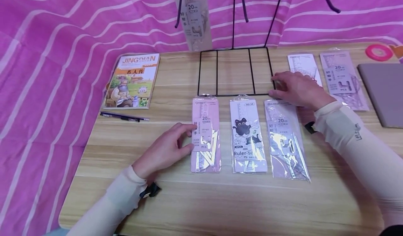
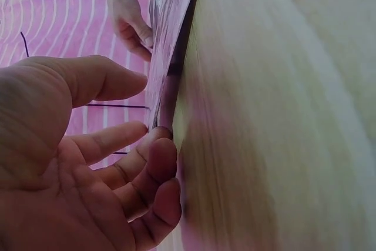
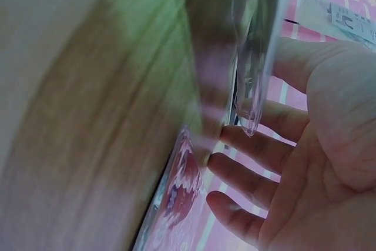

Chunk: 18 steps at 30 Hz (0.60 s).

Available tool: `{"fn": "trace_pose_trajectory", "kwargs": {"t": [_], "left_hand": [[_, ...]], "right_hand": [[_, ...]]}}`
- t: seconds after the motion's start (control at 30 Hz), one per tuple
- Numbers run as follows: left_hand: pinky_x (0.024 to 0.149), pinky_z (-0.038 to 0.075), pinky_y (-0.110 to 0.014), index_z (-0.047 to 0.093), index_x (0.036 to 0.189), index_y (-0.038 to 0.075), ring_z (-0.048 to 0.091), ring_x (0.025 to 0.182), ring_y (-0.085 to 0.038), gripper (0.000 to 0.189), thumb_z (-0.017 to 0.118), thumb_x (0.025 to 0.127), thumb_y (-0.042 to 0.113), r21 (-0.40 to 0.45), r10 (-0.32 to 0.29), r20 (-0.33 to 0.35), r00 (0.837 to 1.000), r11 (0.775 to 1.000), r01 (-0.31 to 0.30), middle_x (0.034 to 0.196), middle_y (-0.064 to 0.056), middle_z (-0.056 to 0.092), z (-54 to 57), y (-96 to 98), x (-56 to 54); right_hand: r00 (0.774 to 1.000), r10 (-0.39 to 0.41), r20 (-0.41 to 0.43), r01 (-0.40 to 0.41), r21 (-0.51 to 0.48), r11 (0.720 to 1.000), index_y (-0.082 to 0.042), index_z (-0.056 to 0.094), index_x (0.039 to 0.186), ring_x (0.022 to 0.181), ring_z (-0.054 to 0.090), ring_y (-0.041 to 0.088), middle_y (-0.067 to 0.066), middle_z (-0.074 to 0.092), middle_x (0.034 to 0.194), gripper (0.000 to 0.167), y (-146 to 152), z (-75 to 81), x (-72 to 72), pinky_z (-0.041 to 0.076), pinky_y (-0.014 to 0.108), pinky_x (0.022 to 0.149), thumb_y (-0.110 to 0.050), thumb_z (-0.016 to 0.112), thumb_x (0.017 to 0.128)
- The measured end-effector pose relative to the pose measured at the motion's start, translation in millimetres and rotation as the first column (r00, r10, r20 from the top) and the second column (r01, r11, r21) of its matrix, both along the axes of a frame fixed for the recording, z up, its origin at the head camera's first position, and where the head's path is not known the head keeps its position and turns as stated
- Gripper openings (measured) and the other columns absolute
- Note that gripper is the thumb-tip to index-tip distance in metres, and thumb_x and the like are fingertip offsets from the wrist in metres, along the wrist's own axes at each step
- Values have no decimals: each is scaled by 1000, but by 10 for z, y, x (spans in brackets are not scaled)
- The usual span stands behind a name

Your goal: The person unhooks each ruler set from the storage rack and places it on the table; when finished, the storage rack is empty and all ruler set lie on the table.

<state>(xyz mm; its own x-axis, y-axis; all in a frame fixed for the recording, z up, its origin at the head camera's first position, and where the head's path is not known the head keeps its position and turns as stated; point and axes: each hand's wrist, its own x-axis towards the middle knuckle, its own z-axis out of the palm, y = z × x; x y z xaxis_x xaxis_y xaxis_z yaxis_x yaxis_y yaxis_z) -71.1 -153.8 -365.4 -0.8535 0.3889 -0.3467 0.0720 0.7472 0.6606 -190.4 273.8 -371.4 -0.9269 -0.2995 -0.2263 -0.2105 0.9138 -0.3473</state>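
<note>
On the table, my left hand (image 1: pixel 165 150) is at the left edge of a pink ruler set (image 1: pixel 205 108) in a clear sleeve, fingertips right at the edge. From the left wrist view, the thumb is apart from the loosely bent fingers (image 2: pixel 161 160). A white ruler set (image 1: pixel 242 125) with black cats lies to its right, then a pale purple ruler set (image 1: pixel 281 127). My right hand (image 1: pixel 300 89) hovers around that set's top end, beside the rack base; in the right wrist view its fingers (image 3: pixel 252 180) are spread and relaxed near the sleeve's edge.
A black wire rack (image 1: pixel 217 71) with prongs stands at the back, another ruler set (image 1: pixel 195 22) hanging from it. Two more ruler sets, one white (image 1: pixel 303 61) and one purple (image 1: pixel 338 75), lie right, near a grey notebook (image 1: pixel 384 92) and pink tape roll (image 1: pixel 379 52). Left are a book (image 1: pixel 132 82) and pens (image 1: pixel 124 116).
</note>
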Motion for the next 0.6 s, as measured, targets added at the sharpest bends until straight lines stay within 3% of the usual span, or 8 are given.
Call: {"fn": "trace_pose_trajectory", "kwargs": {"t": [0.2, 0.4, 0.5, 0.6], "left_hand": [[78, 54, -34, 56, 151, 26, 58, 95, -19, 58, 77, 97, 24, 4, 1, -71, 997, 1000, -1, 117, 2, 62, 40, -22, -80], [86, 57, -39, 55, 151, 24, 62, 102, -19, 55, 74, 99, 23, 57, 26, -178, 984, 998, -16, 130, 1, 64, 132, -88, -393], [87, 58, -39, 54, 152, 24, 62, 104, -19, 55, 73, 100, 22, 105, 30, -274, 961, 994, -1, 141, -1, 60, 151, -100, -557], [88, 61, -41, 51, 155, 25, 62, 112, -25, 57, 72, 101, 22, 156, 22, -389, 921, 987, 42, 154, -2, 52, 135, -100, -714]], "right_hand": [[1000, -3, 4, 3, -9, 1000, -10, 52, 149, 100, 54, 35, 15, 63, 107, 63, 17, 4, -6, 44, 52, 82, -50, 65, 102], [1000, 1, -7, -1, -14, 1000, -10, 53, 148, 95, 55, 33, 13, 63, 102, 62, 28, -16, -23, 43, 46, 77, -50, 65, 102], [1000, -4, 7, 4, -16, 1000, -10, 52, 149, 96, 54, 32, 12, 62, 102, 64, 29, -25, -28, 42, 45, 77, -51, 65, 102], [1000, -8, 23, 8, -15, 1000, -9, 50, 152, 99, 53, 34, 14, 62, 105, 68, 35, -28, -32, 43, 49, 81, -52, 64, 102]]}}
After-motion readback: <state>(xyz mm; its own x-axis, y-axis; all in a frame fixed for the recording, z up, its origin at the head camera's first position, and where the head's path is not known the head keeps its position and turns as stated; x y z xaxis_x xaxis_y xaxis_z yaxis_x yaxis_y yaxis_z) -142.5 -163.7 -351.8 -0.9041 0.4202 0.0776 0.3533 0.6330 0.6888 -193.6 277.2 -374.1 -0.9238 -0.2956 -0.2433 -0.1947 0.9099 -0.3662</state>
